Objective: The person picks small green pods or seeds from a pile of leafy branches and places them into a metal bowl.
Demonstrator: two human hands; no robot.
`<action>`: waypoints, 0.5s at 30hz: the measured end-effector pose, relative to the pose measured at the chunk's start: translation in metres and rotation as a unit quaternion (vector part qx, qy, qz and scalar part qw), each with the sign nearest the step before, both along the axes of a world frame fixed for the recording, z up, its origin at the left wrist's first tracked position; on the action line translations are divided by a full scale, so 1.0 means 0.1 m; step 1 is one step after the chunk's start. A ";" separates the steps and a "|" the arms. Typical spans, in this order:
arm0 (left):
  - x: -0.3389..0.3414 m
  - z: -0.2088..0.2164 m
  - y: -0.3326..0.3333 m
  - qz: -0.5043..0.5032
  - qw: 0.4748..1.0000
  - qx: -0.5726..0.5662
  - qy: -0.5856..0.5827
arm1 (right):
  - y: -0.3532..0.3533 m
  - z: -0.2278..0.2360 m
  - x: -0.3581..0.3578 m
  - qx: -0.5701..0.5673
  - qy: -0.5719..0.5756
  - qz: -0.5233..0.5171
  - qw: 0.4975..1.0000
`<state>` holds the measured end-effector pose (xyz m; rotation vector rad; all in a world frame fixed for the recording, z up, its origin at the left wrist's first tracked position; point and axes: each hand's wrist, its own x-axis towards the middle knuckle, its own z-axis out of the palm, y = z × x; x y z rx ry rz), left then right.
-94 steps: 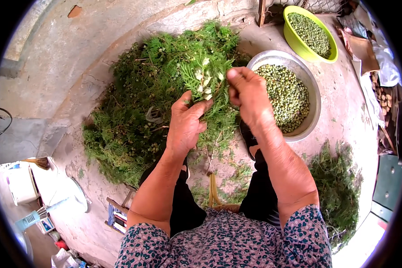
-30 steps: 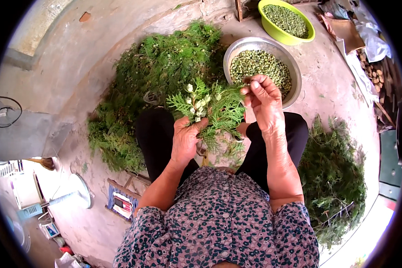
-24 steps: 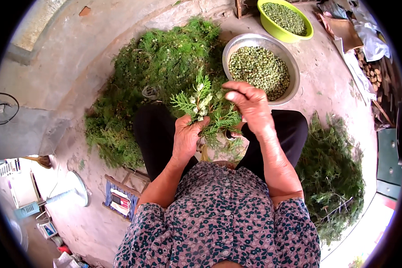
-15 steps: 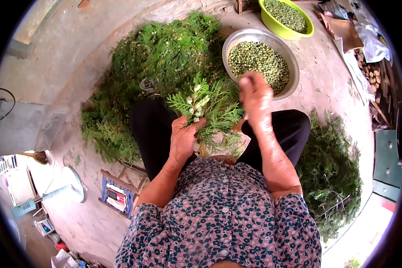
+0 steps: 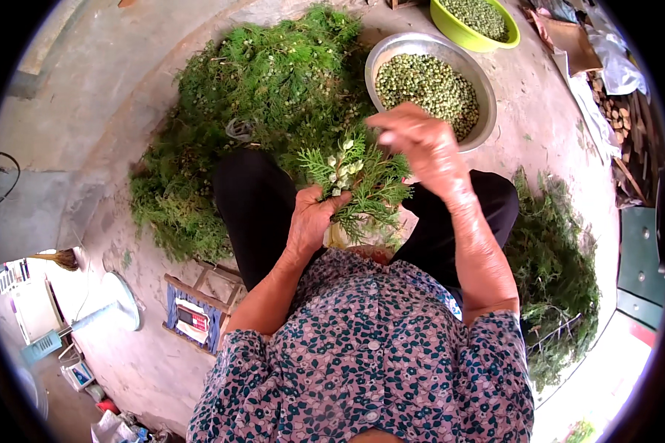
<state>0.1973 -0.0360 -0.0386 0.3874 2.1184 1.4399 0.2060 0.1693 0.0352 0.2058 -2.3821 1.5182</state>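
Observation:
My left hand [image 5: 314,218] is closed around the stems of a cypress sprig [image 5: 380,181] over my lap. The sprig has feathery green leaves and a cluster of pale green cones [image 5: 343,173] beside my thumb. My right hand [image 5: 428,144] hovers above and to the right of the sprig, at the near edge of a metal basin [image 5: 486,88]. Its thumb and forefinger point left, slightly apart, and no object shows between them. Small round green cones [image 5: 425,85] fill much of the basin.
A big heap of cypress branches [image 5: 266,74] lies ahead and to the left. Another branch pile [image 5: 558,273] is at my right. A yellow-green tub [image 5: 462,37] of green cones stands beyond the basin. A small wooden stool [image 5: 214,277] and a fan [image 5: 122,299] are at left.
My right hand has moved left from over the basin toward the sprig, its fingers turning to the left. My left hand and the sprig have shifted slightly right.

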 end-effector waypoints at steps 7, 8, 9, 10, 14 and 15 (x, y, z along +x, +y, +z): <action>0.02 -0.05 0.10 0.015 0.997 0.072 0.005 | -0.12 -0.39 -0.06 0.106 0.032 -0.026 0.994; 0.04 0.00 0.13 0.033 0.995 0.095 -0.017 | -0.08 -0.42 -0.05 0.099 0.040 -0.042 0.993; 0.05 0.04 0.17 0.050 0.991 0.119 -0.040 | 0.07 -0.52 -0.11 0.131 0.170 -0.089 0.973; 0.05 0.00 0.14 0.047 0.990 0.125 -0.043 | 0.13 -0.44 -0.08 0.045 0.055 -0.144 0.987; 0.04 -0.17 -0.01 0.031 0.985 0.146 -0.086 | 0.17 -0.29 -0.10 -0.372 -0.178 -0.094 0.906; 0.01 -0.18 -0.02 0.014 0.984 0.141 -0.109 | 0.18 -0.34 -0.09 -0.430 -0.193 -0.049 0.881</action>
